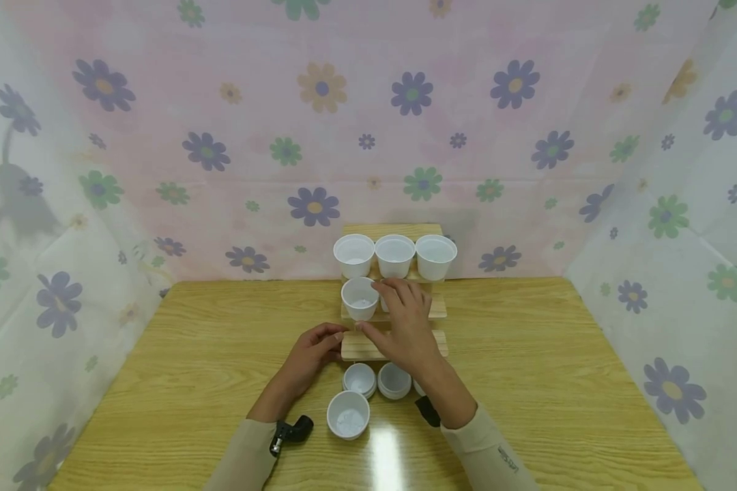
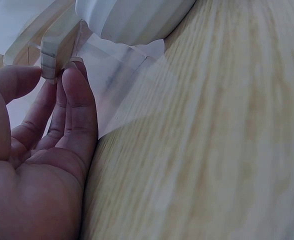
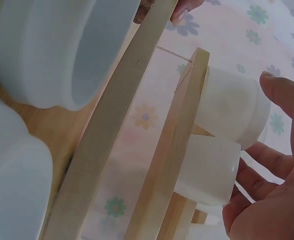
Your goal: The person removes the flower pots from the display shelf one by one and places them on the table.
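Observation:
A tiered wooden stand (image 1: 359, 349) stands near the back of the table. My left hand (image 1: 307, 354) pinches the left end of its lowest tread, thumb on one side and fingers on the other, as the left wrist view shows. My right hand (image 1: 408, 327) spreads around a white cup (image 1: 360, 300) on the middle tread, index fingertip by its rim and thumb in front of it. Beside it a second cup (image 3: 212, 167) is mostly hidden by this hand in the head view. In the right wrist view, other fingers touch that second cup.
On the top tread stand three white cups (image 1: 395, 257) in a row. In front of the stand are white ribbed pots (image 1: 395, 380), one partly behind my right wrist, and another white cup (image 1: 348, 414) nearer me. Flowered cloth (image 1: 374, 136) hangs behind and along both sides.

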{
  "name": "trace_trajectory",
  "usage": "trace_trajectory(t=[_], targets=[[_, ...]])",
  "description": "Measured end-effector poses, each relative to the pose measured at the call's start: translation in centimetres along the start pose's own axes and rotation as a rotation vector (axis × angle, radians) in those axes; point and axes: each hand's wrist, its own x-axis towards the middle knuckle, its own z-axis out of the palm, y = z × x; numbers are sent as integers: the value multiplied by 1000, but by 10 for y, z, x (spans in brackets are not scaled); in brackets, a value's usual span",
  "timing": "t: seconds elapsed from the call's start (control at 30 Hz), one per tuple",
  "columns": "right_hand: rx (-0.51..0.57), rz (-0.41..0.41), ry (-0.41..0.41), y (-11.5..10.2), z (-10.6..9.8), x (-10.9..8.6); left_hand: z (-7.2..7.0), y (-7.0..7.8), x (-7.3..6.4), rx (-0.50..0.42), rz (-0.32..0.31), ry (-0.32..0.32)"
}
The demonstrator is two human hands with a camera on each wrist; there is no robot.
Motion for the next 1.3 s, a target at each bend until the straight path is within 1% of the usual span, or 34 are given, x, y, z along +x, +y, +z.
trace_trajectory(t=[0.7,1.03,1.3], targets=[[-23,-4,12,0,6,6,0,-3,1,-8,-19,10],[-25,3,11,0,7,7,-1,-3,2,-9,-6,6],[-26,3,34,2,4,6,-2,-3,2,-5,-7,8]])
